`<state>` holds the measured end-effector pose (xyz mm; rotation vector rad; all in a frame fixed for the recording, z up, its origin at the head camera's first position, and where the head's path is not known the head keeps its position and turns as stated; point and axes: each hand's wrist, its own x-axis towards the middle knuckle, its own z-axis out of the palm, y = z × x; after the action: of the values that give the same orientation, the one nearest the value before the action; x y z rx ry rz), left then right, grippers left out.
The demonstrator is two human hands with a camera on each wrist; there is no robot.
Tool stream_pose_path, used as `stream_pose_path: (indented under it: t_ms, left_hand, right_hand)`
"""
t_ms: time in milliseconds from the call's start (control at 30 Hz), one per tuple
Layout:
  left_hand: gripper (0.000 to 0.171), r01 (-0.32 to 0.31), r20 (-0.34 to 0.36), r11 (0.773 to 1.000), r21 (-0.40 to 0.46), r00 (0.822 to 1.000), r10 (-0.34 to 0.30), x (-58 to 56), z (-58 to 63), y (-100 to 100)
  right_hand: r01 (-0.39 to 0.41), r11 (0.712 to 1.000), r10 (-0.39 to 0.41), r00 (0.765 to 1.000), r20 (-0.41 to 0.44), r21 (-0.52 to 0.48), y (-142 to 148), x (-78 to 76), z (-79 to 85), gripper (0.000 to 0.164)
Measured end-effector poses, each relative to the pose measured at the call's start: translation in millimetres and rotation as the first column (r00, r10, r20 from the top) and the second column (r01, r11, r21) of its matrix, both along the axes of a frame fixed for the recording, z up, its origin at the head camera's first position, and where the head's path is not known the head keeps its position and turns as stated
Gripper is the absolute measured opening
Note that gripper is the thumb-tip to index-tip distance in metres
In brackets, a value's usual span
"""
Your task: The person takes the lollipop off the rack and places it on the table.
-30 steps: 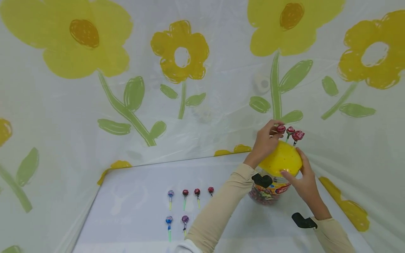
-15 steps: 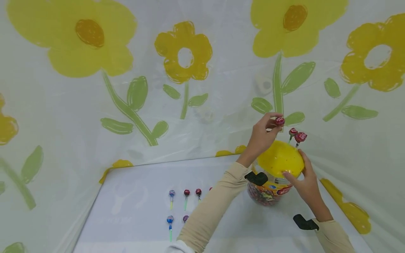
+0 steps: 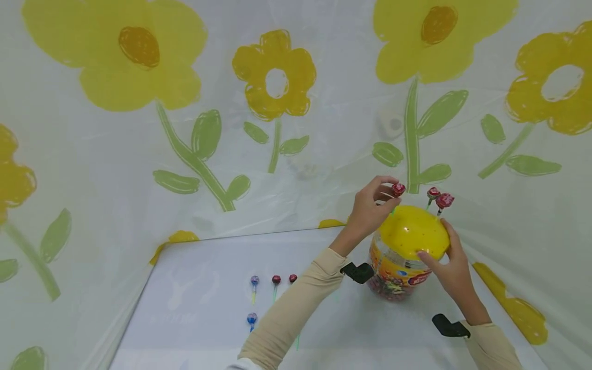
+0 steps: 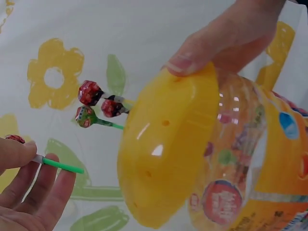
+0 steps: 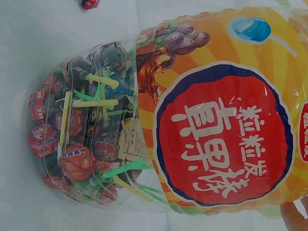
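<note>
My left hand [image 3: 370,208] pinches a lollipop [image 3: 398,189] with a red wrapper above the left side of a yellow domed lid [image 3: 413,234]. In the left wrist view its green stick [image 4: 62,166] points toward the lid, apart from it. The lid tops a clear plastic candy jar [image 3: 393,262] with an orange label, standing on the table. My right hand [image 3: 455,267] grips the lid's right side, thumb in front and fingers behind. Several wrapped lollipops [image 4: 90,92] stick up from small holes in the lid's far side. More lollipops [image 5: 77,161] fill the jar's bottom.
On the white table [image 3: 194,288] to the left, several lollipops lie in rows, among them a blue one [image 3: 252,318] and a red one [image 3: 276,279]. My left sleeve [image 3: 287,308] covers some. Behind the table hangs a flower-printed sheet [image 3: 324,128].
My left hand has lifted the red lollipop up from beside the others on the lid, then moved it left and lower. The right hand keeps its grip on the lid.
</note>
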<state>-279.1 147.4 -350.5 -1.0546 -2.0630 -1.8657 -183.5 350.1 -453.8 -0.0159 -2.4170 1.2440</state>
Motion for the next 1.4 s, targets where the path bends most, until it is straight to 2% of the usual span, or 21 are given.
stream_pose_path:
  t_ms: [167,333,567,667,800,1033,1267,1400]
  left_hand:
    - [0.032,0.031,0.083,0.999,0.024,0.996,-0.033,6.2,-9.6,-11.0]
    - [0.031,0.05,0.137,0.998,0.034,0.989,-0.054,14.9,-17.9,-20.1]
    - [0.031,0.053,0.238,0.998,0.026,0.97,-0.058,42.5,-11.6,-45.8]
    - [0.03,0.052,0.264,0.998,0.04,0.963,-0.06,49.3,-17.0,-55.3]
    - [0.031,0.039,0.312,0.998,0.044,0.949,-0.051,53.0,-32.7,-63.6]
    - [0.032,0.022,0.405,0.997,0.076,0.913,-0.052,49.2,-81.7,-77.5]
    - [0.032,0.003,0.488,0.998,0.06,0.872,-0.032,64.6,-115.3,-101.0]
    - [0.032,-0.035,0.536,0.999,0.018,0.844,0.02,73.9,-133.9,-113.0]
  right_hand:
    - [0.006,1.0,-0.006,1.0,0.006,0.011,2.5,1.0,0.5,0.087]
    - [0.013,1.0,-0.013,1.0,0.004,0.021,6.2,3.6,-1.0,0.086]
    - [0.007,1.0,-0.006,1.0,-0.014,0.019,4.6,5.2,-2.5,0.086]
    - [0.007,1.0,-0.006,1.0,-0.021,0.017,2.9,5.6,-2.2,0.085]
    - [0.006,1.0,-0.006,1.0,-0.03,0.013,2.0,5.1,0.2,0.084]
    - [-0.007,1.0,0.007,0.999,-0.04,-0.006,1.4,2.5,0.6,0.084]
    - [-0.007,1.0,0.007,1.0,-0.03,-0.011,-2.1,2.0,0.8,0.084]
    - [-0.011,1.0,0.01,0.999,-0.036,-0.017,-4.6,2.4,1.8,0.083]
